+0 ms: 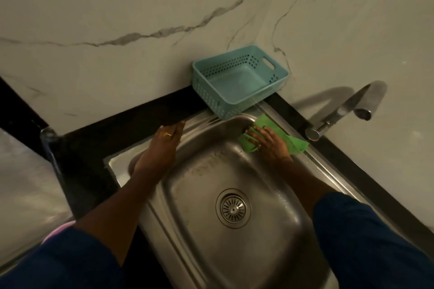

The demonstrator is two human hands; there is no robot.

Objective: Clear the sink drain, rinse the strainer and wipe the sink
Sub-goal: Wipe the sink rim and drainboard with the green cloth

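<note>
Steel sink (277,218) in black counter (141,112) below marble wall (117,7); right hand (267,142), fingers spread, pressing green cloth (296,146) into far corner; left hand (165,139), fingers together, flat on rim.

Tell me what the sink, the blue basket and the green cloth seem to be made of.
The sink looks like stainless steel: grey metal with dull reflections. The basket seems moulded plastic: even pale blue, matte, rows of holes, cut-out handle. The cloth under the right hand looks like soft fabric, green and creased; the weave cannot be told.
</note>
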